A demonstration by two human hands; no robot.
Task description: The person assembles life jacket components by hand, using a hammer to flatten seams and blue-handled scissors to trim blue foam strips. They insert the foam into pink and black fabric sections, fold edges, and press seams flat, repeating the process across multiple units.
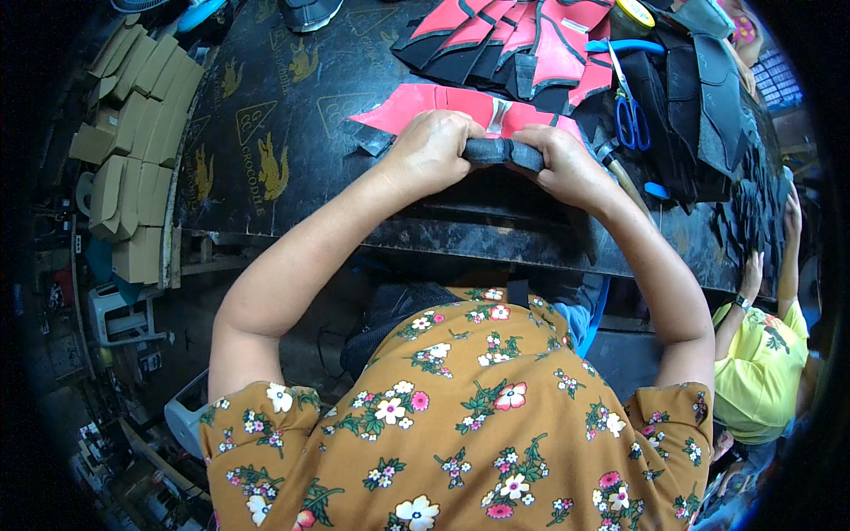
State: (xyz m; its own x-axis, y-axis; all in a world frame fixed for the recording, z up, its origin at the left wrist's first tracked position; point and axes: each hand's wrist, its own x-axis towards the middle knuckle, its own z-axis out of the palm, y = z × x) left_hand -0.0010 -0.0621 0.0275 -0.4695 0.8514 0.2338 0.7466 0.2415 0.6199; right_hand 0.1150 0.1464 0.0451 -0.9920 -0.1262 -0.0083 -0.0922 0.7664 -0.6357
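Both my hands grip a pink and black fabric piece near the table's front edge. Its thick black edge faces me, bent between the two fists. My left hand is closed round the left part, and my right hand round the right part. The thumbs press close to the black edge, while most fingertips are hidden. Behind lies a fanned pile of similar pink and black pieces. To the right of my right hand are blue-handled scissors and a tool with a wooden handle.
Black folded pieces are heaped on the dark table at right, near a round yellow-rimmed container. Brown cardboard boxes are stacked at left. A co-worker in a yellow shirt reaches onto the table at far right.
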